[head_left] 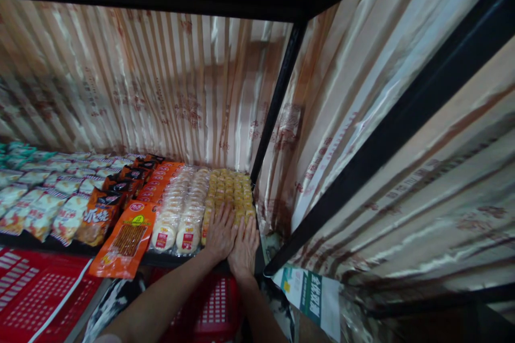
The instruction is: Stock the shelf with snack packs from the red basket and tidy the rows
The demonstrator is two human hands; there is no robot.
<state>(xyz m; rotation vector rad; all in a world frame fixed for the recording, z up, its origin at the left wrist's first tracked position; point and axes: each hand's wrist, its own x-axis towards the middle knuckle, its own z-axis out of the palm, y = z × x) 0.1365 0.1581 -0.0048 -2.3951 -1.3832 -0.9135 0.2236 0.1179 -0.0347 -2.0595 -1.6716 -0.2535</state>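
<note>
Yellow cake packets point(231, 190) lie in a stack of rows at the right end of the shelf point(48, 244), hard against the black corner post point(277, 99). Both hands rest flat on the near end of that stack, at about 6 o'clock from its middle. The left hand point(220, 231) lies palm down with fingers spread and straight, pressing on the packets and holding nothing. The right hand point(243, 246) sits just beside it at 3 o'clock, touching it along the thumb side, fingers likewise stretched out over the packets with no grasp on anything.

At 9 o'clock from the yellow cakes, touching them, run two rows of round white cakes point(181, 209) in clear wrap with red labels. Further toward 9 o'clock comes a row of orange snack bags point(124, 238), the nearest one hanging over the shelf edge, then dark orange bags point(100, 214) and pale packets point(44, 209) out to the left.

Striped shiny paper point(161, 91) lines the back wall at 12 o'clock. Red baskets point(36, 289) sit below the shelf at 7 o'clock, and another red basket point(215, 305) shows between the forearms.
</note>
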